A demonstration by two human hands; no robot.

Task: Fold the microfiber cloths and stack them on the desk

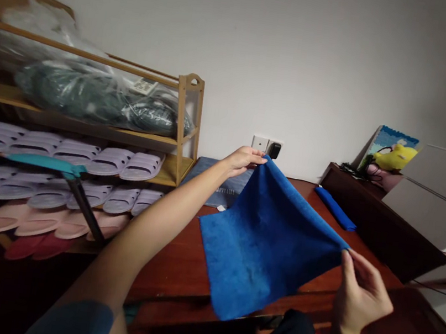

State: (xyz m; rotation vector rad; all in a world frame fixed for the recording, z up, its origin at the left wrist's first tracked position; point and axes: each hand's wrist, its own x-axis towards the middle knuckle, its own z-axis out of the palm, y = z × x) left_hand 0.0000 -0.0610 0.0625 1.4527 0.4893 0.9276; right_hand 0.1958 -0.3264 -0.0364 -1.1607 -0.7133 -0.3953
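A blue cloth (pixel 267 235) is stretched between my two hands above a reddish-brown wooden table (pixel 166 267). My left hand (pixel 244 160) pinches its far corner, up near the wall. At the near right, my right hand (pixel 363 291) grips another corner between thumb and fingers. The cloth's upper edge sags a little between them, and its lower left part hangs down over the tabletop. Behind it on the table lies a grey-blue folded item (pixel 223 189) with white lettering, partly hidden by my left arm and the cloth.
A rolled or folded blue cloth (pixel 334 208) lies at the table's right, beside a dark wooden ledge (pixel 377 223). White drawers (pixel 431 203) and a yellow plush toy (pixel 396 158) stand right. On the left, a wooden rack (pixel 187 122) holds slippers (pixel 98 159) and plastic-wrapped bundles (pixel 87 93).
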